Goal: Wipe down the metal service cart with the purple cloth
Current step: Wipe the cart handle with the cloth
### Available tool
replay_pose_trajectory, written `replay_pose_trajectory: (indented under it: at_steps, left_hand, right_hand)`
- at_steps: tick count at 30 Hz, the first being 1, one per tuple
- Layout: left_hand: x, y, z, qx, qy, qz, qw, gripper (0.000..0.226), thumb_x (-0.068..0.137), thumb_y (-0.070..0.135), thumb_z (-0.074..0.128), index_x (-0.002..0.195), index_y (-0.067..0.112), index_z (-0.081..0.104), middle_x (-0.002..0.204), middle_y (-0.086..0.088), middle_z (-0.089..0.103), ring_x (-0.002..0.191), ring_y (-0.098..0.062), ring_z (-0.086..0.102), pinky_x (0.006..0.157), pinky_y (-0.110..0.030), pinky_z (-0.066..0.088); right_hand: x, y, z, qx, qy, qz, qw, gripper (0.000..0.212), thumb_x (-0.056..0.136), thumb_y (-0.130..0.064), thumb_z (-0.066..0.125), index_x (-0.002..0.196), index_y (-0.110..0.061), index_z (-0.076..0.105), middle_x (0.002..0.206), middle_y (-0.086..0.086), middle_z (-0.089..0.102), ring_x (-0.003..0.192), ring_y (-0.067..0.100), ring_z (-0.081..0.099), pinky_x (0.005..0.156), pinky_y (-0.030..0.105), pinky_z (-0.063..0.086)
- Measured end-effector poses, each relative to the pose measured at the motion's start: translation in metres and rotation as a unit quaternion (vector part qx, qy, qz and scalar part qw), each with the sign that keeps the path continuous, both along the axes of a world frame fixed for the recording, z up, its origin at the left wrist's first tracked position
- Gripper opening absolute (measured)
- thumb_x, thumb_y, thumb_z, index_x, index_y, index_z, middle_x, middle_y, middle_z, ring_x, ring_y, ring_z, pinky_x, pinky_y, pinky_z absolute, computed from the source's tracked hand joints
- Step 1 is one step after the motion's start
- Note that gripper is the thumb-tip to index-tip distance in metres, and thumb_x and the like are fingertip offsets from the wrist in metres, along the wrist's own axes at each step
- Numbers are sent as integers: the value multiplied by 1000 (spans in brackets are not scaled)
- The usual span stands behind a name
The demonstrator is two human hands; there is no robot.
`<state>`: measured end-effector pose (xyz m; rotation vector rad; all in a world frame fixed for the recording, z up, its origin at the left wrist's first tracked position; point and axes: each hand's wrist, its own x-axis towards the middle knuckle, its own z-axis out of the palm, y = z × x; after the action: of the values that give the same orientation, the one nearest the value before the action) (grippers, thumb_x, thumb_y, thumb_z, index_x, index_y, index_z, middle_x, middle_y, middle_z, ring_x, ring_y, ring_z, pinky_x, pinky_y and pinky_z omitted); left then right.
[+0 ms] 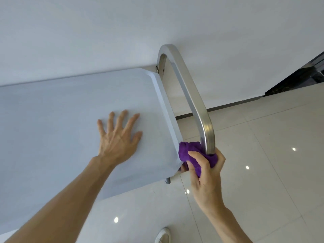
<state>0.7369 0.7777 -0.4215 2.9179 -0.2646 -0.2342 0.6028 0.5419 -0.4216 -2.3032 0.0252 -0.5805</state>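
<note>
The metal service cart's flat top shelf [52, 120] fills the left and middle of the view. Its brushed steel handle bar [189, 95] arches along the shelf's right end. My left hand [117, 137] lies flat on the shelf, fingers spread and straight. My right hand [205, 172] grips the bunched purple cloth [187, 149] around the near lower end of the handle, where the bar meets the cart's corner. Part of the cloth is hidden under my fingers.
A white wall [157, 23] stands right behind the cart. Glossy pale floor tiles [263, 155] spread to the right and below. A dark plinth [298, 78] sits at the far right. The toe of a white shoe [163, 235] shows at the bottom.
</note>
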Motion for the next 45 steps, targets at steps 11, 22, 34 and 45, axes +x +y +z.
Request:
replay_pose_trajectory:
  at_steps: [11,22,34,45]
  left_hand:
    - [-7,-14,-22,65,-22,11,998,59,97,54,21,153,37,28,163,-4,23,150,-39,11,116,-66,5]
    - [-4,-11,-23,52,-28,1,998,60,96,53,29,152,33,34,162,-7,26,149,-41,15,114,-69,11]
    - [-2,-10,-19,34,-34,-5,999,59,96,52,30,151,32,36,161,-8,27,149,-41,17,114,-69,14]
    - [-3,-10,-21,53,-30,-2,998,59,96,53,27,152,34,33,162,-7,25,150,-39,15,115,-67,11]
  right_hand:
    - [167,1,119,-128,240,54,961,27,83,-26,59,104,-41,53,95,-5,53,81,20,57,69,33,48]
    - [310,23,118,-184,270,68,943,23,82,-28,56,104,-34,55,99,4,59,88,33,56,67,32,38]
    - [403,41,127,-261,453,123,843,20,67,-20,65,88,-21,64,86,3,64,65,23,57,53,25,40]
    - [309,24,118,-130,233,56,962,29,82,-28,54,108,-38,59,106,-1,60,89,25,56,73,30,37]
